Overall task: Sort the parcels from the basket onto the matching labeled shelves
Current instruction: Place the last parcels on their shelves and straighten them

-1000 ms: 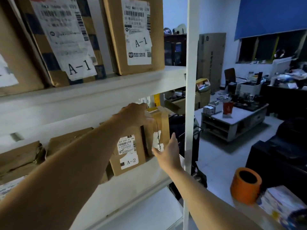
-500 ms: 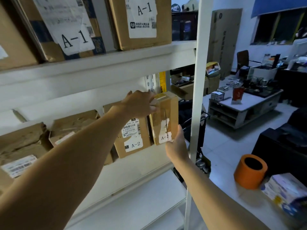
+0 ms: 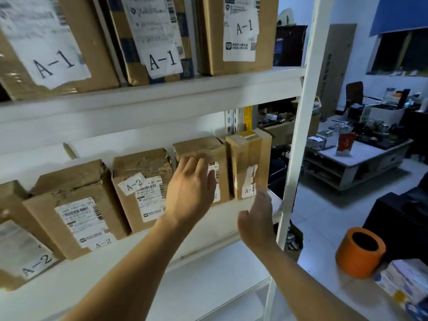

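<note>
Two rows of cardboard parcels fill the white shelves (image 3: 162, 89): boxes marked A-1 (image 3: 238, 33) stand on the upper one, boxes marked A-2 on the one below, each row matching its label. At the right end of the lower row stands a narrow taped parcel (image 3: 249, 165), upright, its small A-2 sticker facing out so it can be read, just beside a neighbouring A-2 box (image 3: 200, 149) and close to the white upright post (image 3: 298, 140). It looks properly placed for the sort. The left hand (image 3: 192, 188) hovers in front of that neighbouring box with fingers spread and loose, holding nothing; whether it touches the cardboard cannot be told. The right hand (image 3: 257, 218) is also wide and empty, near the parcel's lower right corner, palm turned towards it as though steadying it. No basket is in view. An orange cylinder (image 3: 360, 252) sits at the near right.
</note>
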